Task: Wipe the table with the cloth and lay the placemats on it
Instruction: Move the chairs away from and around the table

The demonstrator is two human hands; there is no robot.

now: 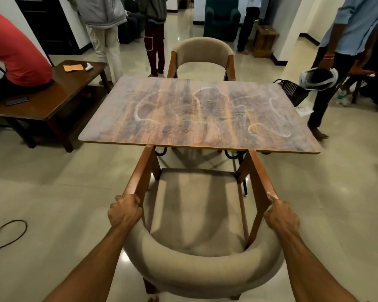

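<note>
Left hand (pixel 124 211) and right hand (pixel 282 214) each clasp an armrest of the chair (pixel 196 205); the streaked table (pixel 201 114) stands just beyond them — cloth and placemats unseen. Shoved forward unevenly, the armrests could knock the tabletop's edge.

Table (pixel 122 129): wood-grain top, white looping smears (pixel 140 110) across it.
Side table (pixel 59 92): orange paper (pixel 73 68), small white object (pixel 88 66), dark phone (pixel 16 101), a seated person (pixel 15 57).
Floor (pixel 52 182): near chair (pixel 196 214), far chair (pixel 203 55), black basket (pixel 292 91), black cable (pixel 9 234) at left.

Two tables (pixel 201 114) (pixel 59 90) (two beige chairs (pixel 196 205) (pixel 203 52))
</note>
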